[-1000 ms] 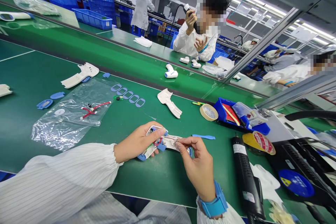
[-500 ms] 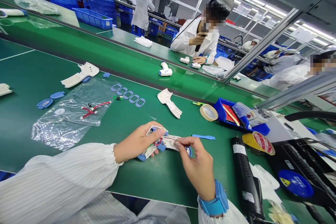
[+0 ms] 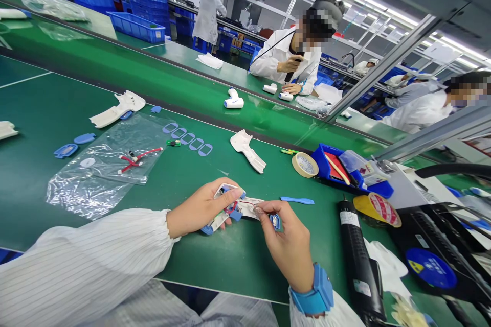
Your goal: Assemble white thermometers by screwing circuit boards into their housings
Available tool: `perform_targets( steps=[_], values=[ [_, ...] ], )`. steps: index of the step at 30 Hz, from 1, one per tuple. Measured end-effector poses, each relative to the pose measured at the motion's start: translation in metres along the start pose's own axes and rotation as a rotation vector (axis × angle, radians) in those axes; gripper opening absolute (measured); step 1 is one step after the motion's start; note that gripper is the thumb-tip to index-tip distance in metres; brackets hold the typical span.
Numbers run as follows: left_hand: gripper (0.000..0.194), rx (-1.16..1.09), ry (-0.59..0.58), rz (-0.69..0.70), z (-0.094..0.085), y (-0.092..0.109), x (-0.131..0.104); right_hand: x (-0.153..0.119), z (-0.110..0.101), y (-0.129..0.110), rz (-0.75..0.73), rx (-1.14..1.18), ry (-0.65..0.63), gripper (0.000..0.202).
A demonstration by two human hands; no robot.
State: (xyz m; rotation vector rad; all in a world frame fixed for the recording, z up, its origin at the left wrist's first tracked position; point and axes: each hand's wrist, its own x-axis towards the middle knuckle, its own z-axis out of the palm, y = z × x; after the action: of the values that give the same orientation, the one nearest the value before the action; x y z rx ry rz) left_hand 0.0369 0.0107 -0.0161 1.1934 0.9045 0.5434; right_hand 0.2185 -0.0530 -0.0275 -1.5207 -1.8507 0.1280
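A white and blue housing [image 3: 249,207] with red wires and a blue part inside lies in my left hand [image 3: 205,205], thumb on top and fingertips beneath. My right hand [image 3: 286,237], with a blue wrist strap [image 3: 316,294], pinches a thin wire at the housing's right end; its tip is too small to make out. Beyond my hands lies an empty white shell [image 3: 248,150]. Another white shell [image 3: 118,109] rests at the left, near a clear bag [image 3: 103,168] with red wires [image 3: 140,157] on it.
Blue oval rings [image 3: 187,139] lie beyond my left hand. At the right are a tape roll [image 3: 305,164], a blue bin [image 3: 320,156], a blue stick [image 3: 297,200] and a black electric screwdriver [image 3: 358,260]. Across the green belt [image 3: 172,82], a person [image 3: 287,53] works.
The white device on the belt has shifted left. The person across has lowered their head slightly. My right hand has moved very slightly; my left hand stays where it was.
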Motion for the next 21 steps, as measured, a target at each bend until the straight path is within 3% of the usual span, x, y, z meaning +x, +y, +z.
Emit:
perform_targets(
  steps=[21],
  values=[
    [0.036, 0.006, -0.002, 0.002, 0.0001, -0.0002, 0.0008, 0.0014, -0.0016, 0.0047, -0.080, -0.025, -0.024, 0.013]
  ],
)
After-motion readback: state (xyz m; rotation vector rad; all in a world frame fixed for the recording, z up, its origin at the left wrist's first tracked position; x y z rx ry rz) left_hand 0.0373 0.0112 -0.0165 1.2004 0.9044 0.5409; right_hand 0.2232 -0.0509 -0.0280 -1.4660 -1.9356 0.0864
